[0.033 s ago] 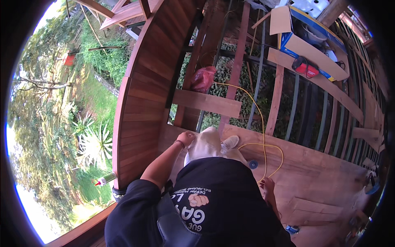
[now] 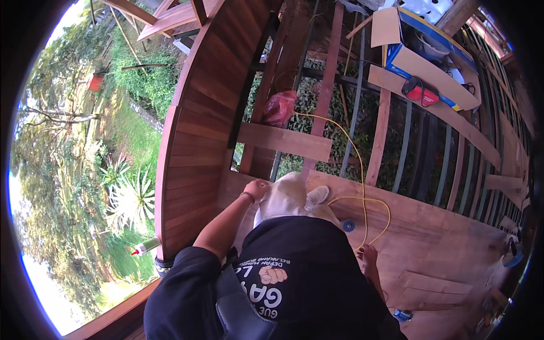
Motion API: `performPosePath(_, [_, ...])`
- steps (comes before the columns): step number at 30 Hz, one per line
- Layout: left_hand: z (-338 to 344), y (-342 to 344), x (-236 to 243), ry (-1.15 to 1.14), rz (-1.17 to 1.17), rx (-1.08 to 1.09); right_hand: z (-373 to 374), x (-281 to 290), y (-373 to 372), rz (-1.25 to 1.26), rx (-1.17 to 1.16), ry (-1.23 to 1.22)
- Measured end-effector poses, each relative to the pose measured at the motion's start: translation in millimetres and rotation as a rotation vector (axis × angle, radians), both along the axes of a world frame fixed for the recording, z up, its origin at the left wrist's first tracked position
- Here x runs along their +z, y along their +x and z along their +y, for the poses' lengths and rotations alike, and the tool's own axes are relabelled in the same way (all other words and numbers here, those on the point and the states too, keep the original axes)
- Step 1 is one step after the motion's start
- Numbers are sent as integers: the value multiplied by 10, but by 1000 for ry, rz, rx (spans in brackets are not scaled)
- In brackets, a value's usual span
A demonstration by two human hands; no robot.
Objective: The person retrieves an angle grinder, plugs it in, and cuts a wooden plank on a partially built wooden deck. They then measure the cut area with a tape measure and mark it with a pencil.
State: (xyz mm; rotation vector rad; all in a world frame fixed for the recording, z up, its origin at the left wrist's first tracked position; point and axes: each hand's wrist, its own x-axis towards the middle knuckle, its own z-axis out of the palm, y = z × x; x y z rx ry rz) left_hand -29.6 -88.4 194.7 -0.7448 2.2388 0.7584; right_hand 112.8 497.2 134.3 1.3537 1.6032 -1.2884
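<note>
My left hand (image 2: 258,190) is closed beside my bent knee in pale trousers (image 2: 285,199); whether anything is inside it is hidden. At my right side, my right hand (image 2: 368,255) has its fingers curled, partly out of sight behind my dark shirt. A yellow cord (image 2: 361,170) loops over the boards and runs down to these fingers. What they grip, if anything, does not show. Between my right hand and my white shoe (image 2: 317,196) lies a small blue disc (image 2: 348,226). The cord's far end reaches a red plastic bag (image 2: 279,109).
A curved plank wall (image 2: 195,141) rises at left, with a green red-tipped tube (image 2: 147,245) on its edge. Ahead, open joists show greenery below, crossed by a loose board (image 2: 286,143). A cardboard box (image 2: 408,65) and red-black tool (image 2: 420,92) sit far right, beyond the wooden sheet (image 2: 430,238).
</note>
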Motion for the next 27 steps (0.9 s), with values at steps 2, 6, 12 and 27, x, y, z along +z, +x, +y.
performPosePath(2, [75, -104, 77, 64, 46, 38, -31, 30, 24, 48, -39, -32])
performPosePath(6, [-18, -254, 41, 79, 61, 35, -59, -3, -27, 108, -61, -57])
performPosePath(12, [-179, -187, -286, 15, -9, 14, -3, -276, 30, 238, 195, -54])
performPosePath(27, [-466, -946, -813, 173, -13, 50, -59, -509, -1775, 260, 88, -32])
